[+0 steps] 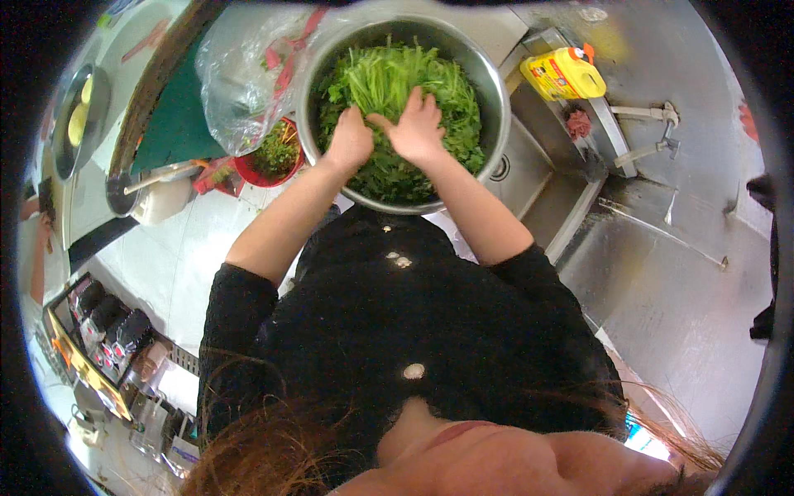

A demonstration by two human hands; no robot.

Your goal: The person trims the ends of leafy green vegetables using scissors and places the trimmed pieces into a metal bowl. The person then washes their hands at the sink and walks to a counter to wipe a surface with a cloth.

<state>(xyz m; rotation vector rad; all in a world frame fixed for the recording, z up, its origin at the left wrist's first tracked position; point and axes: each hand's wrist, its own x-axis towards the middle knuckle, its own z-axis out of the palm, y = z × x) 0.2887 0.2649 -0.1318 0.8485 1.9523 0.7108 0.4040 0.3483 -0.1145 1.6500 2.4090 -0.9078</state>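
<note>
A large round stainless steel basin (500, 118) stands before me, heaped with leafy green herbs (459, 93) whose pale stems lie together at the far side. My left hand (352, 137) rests on the herbs at the left, its fingers curled; whether stems are in them cannot be made out. Spread over the middle of the heap is my right hand (417, 127), fingers apart and touching the greens. Left of the basin sits a red container (267, 181) with green scraps and stems in it, beside a clear plastic bag (236, 80) with red handles.
A metal sink (527, 149) adjoins the basin at the right, with a yellow jug (561, 74) and taps (670, 115) beyond. A green surface (177, 118) and a pan (77, 124) are at the left. Packed trays (108, 335) stand lower left; another person's arm (40, 254) shows at the left edge.
</note>
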